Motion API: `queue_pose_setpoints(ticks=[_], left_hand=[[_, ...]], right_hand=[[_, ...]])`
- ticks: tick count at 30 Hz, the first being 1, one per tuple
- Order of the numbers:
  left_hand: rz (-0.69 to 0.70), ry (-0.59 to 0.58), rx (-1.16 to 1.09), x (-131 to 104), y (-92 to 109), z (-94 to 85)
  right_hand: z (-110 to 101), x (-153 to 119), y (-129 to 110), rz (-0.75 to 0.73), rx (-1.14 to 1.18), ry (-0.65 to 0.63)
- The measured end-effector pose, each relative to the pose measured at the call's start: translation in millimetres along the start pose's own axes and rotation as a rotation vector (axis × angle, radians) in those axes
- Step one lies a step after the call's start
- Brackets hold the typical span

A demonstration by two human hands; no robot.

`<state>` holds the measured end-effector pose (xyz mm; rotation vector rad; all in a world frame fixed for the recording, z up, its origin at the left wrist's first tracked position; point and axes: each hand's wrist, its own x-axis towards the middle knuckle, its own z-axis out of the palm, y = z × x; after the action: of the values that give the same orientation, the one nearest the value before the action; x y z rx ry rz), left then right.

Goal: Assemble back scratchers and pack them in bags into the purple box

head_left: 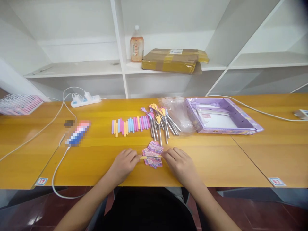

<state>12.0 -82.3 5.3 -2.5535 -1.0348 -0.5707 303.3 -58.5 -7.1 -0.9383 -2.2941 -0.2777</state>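
Observation:
Between my two hands lies a small back scratcher (151,157) with a metal rod and yellow ends, held level above a pile of pink and purple cards (155,147). My left hand (126,163) is closed on its yellow handle end. My right hand (179,163) pinches the other end, where a bit of yellow shows; the fingers cover most of that tip. Beyond the cards is a heap of metal rods with colourful hand-shaped heads (165,123). To its left, pink, yellow, blue and purple handle sleeves (130,125) stand in a row.
A purple open box (228,131) and a clear plastic bag (184,118) lie right of the rods. At left are a power strip (86,100), white cable and blurred-out object (78,134). Shelves behind hold a bottle (137,48) and a taped carton (170,59).

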Motion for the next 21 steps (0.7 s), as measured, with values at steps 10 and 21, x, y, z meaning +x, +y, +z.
queue_pose_setpoints(ticks=[10,21], left_hand=[[-0.137,0.041,0.176,-81,-117,-47.1],[-0.205,-0.03,0.197,-137,-120,-62.8]], right_hand=[[-54,-67,110,0.093,-0.28,0.088],[-74,-109,152,0.152,-0.294,0.062]])
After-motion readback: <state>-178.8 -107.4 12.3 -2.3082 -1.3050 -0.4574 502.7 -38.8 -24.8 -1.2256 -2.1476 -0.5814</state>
